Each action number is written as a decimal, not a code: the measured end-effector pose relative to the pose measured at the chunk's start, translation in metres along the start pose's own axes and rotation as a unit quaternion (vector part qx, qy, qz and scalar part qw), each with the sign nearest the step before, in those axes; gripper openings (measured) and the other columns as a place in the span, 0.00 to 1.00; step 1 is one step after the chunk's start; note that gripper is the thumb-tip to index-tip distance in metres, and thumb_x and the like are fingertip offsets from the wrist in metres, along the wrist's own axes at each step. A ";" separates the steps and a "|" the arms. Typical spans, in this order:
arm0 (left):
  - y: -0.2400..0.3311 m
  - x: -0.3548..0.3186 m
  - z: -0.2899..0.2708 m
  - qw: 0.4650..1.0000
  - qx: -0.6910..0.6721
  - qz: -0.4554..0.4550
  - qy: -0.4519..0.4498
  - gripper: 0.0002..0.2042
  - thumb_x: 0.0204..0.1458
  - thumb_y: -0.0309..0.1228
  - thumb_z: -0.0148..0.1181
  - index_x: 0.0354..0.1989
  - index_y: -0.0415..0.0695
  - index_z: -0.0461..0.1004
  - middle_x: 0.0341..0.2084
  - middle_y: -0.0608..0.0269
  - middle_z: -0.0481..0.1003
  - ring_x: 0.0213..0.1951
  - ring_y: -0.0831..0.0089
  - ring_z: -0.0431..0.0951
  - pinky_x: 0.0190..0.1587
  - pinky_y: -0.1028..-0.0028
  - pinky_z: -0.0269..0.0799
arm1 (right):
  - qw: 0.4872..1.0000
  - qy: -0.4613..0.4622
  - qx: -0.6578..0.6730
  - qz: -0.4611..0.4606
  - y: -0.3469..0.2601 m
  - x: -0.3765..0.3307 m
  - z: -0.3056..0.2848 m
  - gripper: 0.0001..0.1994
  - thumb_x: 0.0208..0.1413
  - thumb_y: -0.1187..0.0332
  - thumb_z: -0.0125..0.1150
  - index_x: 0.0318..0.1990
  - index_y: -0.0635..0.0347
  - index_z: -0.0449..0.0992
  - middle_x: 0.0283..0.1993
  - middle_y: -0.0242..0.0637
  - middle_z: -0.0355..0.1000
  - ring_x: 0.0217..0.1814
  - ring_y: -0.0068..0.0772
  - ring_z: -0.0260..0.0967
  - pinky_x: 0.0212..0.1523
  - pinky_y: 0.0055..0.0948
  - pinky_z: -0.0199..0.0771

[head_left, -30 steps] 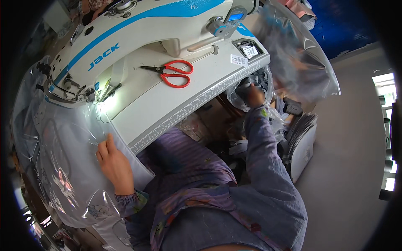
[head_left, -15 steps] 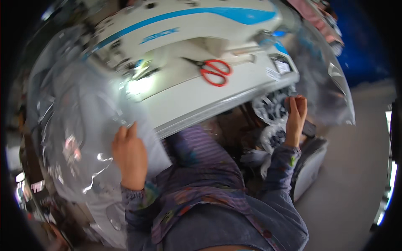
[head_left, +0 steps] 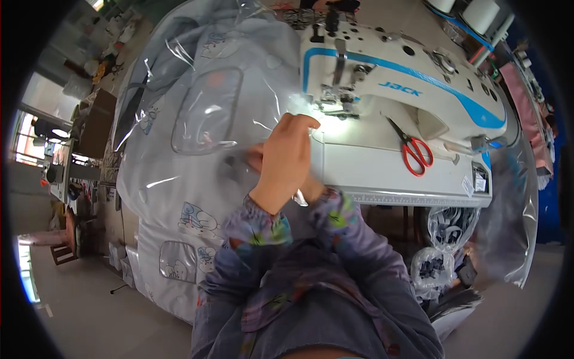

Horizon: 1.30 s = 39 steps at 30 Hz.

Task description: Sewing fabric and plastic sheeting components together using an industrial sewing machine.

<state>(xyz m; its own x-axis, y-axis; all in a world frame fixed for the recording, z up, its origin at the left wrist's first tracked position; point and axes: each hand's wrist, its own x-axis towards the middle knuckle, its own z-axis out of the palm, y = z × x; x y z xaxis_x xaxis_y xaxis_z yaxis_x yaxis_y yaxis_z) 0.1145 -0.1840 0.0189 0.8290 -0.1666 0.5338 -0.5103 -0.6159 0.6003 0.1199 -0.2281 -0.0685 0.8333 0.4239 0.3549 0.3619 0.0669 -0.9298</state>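
My left hand (head_left: 284,158) is closed by the presser foot (head_left: 344,113), its fingers pinched at the edge of a grey padded fabric panel (head_left: 155,197) covered with clear plastic film. Crossing beneath it is my right hand (head_left: 256,158), mostly hidden, with only some fingers and the wrist showing. A blurred dark grey piece (head_left: 227,167), apparently a short strap, shows at its fingertips over the panel. The white and blue sewing machine (head_left: 394,90) has its lamp lit. Red-handled scissors (head_left: 417,155) lie on the machine bed (head_left: 371,173), right of the needle.
Clear bags of grey straps (head_left: 451,227) hang under the table's right side, above a second bag (head_left: 431,269). Plastic sheeting (head_left: 514,221) drapes off the right end. Thread cones (head_left: 478,15) stand at the back right. The padded panel spreads over the left side.
My right hand has moved from the strap bags leftward under my left hand. My left hand has come up to the presser foot. The view has turned left.
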 end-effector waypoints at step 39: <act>-0.013 -0.078 0.015 0.971 0.185 0.026 -0.150 0.21 0.51 0.22 0.56 0.56 0.36 0.76 0.35 0.58 0.69 0.38 0.61 0.75 0.41 0.63 0.75 | 0.893 0.174 -0.327 0.258 -0.038 -0.050 -0.092 0.09 0.59 0.67 0.66 0.34 0.66 0.80 0.23 0.41 0.78 0.20 0.31 0.76 0.24 0.29 0.73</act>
<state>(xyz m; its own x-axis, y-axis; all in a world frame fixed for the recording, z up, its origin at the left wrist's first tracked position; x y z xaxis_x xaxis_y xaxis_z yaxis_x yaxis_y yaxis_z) 0.0595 -0.1747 -0.0394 0.8623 -0.3874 0.3261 -0.4818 -0.8260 0.2926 0.1030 -0.3352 -0.0418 0.9976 -0.0680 0.0114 -0.0352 -0.6447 -0.7636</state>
